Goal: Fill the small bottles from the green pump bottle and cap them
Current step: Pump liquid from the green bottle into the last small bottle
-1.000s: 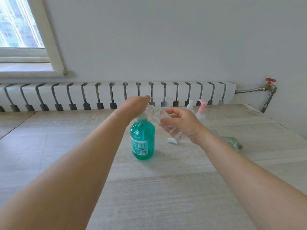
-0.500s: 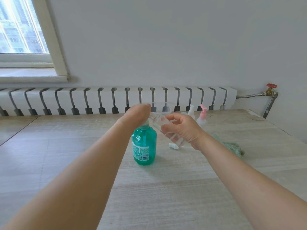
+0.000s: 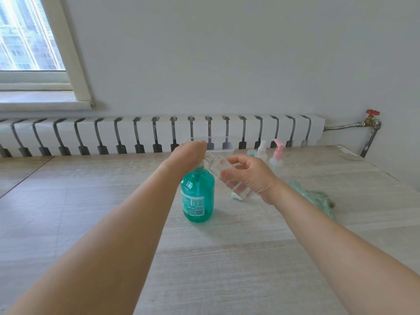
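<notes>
The green pump bottle (image 3: 197, 196) stands upright on the wooden table (image 3: 204, 258). My left hand (image 3: 186, 155) rests on top of its pump head and hides it. My right hand (image 3: 250, 176) grips a small clear bottle (image 3: 221, 168), tilted with its mouth toward the pump spout. A small white cap (image 3: 235, 196) lies on the table under the right hand. At the back stand a clear bottle with a pink pump (image 3: 276, 159) and one with a white sprayer (image 3: 262, 151).
A clear plastic box (image 3: 222, 146) sits at the table's far edge by the radiator (image 3: 159, 135). A green-lidded small pot (image 3: 251, 153) stands beside it. A green cloth (image 3: 316, 198) lies right of my right wrist. A pipe with a red valve (image 3: 371, 119) is far right.
The view has tipped up slightly, so the hands and bottles appear lower in frame. My left hand stays on the pump head and my right hand keeps the clear bottle at the spout.
</notes>
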The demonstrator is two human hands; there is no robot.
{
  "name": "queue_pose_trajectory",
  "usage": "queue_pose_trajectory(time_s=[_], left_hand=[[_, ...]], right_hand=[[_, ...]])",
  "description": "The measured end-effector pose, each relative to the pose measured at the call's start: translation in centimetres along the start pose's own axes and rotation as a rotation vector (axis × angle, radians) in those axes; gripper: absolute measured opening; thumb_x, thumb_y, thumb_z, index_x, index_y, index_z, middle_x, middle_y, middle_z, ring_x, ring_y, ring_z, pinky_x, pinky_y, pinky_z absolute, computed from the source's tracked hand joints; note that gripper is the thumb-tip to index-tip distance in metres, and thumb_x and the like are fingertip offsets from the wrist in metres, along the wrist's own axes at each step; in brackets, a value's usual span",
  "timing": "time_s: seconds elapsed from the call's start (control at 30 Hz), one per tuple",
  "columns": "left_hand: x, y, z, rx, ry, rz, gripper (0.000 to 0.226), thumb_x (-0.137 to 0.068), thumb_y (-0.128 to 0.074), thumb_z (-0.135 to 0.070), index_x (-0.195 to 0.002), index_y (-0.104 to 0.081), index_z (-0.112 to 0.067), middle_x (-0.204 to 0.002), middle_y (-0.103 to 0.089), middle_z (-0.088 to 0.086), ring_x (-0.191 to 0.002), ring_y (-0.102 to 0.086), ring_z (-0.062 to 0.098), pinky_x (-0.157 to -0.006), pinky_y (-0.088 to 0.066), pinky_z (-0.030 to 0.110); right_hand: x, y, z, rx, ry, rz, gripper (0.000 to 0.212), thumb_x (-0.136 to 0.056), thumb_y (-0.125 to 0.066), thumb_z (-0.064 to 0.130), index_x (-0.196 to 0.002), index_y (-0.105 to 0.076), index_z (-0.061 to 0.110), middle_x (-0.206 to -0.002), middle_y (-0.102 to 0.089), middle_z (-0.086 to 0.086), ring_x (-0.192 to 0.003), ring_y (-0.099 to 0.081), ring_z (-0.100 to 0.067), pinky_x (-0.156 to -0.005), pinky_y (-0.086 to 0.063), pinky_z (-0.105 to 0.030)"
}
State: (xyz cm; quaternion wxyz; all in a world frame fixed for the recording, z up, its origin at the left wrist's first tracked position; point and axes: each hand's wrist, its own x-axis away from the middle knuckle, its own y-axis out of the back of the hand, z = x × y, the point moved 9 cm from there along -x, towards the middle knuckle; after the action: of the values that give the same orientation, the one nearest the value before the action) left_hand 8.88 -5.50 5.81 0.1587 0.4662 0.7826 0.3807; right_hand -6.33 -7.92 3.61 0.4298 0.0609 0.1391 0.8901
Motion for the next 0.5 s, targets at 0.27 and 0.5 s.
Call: queue_pose_trajectory(time_s=[0.27, 0.5], left_hand=[[0.2, 1.1, -0.8, 0.025, -0.037, -0.019, 0.033, -0.099, -0.030, -0.036, -0.113, -0.048, -0.012, -0.094, -0.045, 0.002, -0.081, -0.044, 0.014, -0.078, -0.035, 0.029], [0.2, 1.1, -0.7, 0.029, -0.007, -0.020, 0.042, -0.097, -0.030, -0.039, -0.120, -0.048, -0.009, -0.115, -0.051, 0.007, -0.100, -0.048, 0.020, -0.086, -0.037, 0.032]], right_hand=[[0.1, 0.7, 0.7, -0.005, 0.018, -0.021, 0.032, -0.076, -0.075, 0.026, -0.105, -0.065, 0.023, -0.102, -0.068, -0.004, -0.084, -0.065, -0.017, -0.067, -0.048, -0.027], [0.2, 0.4, 0.9, -0.011, 0.019, -0.013, 0.037, -0.077, -0.074, 0.025, -0.113, -0.064, 0.018, -0.106, -0.067, -0.006, -0.092, -0.064, -0.023, -0.072, -0.050, -0.031]])
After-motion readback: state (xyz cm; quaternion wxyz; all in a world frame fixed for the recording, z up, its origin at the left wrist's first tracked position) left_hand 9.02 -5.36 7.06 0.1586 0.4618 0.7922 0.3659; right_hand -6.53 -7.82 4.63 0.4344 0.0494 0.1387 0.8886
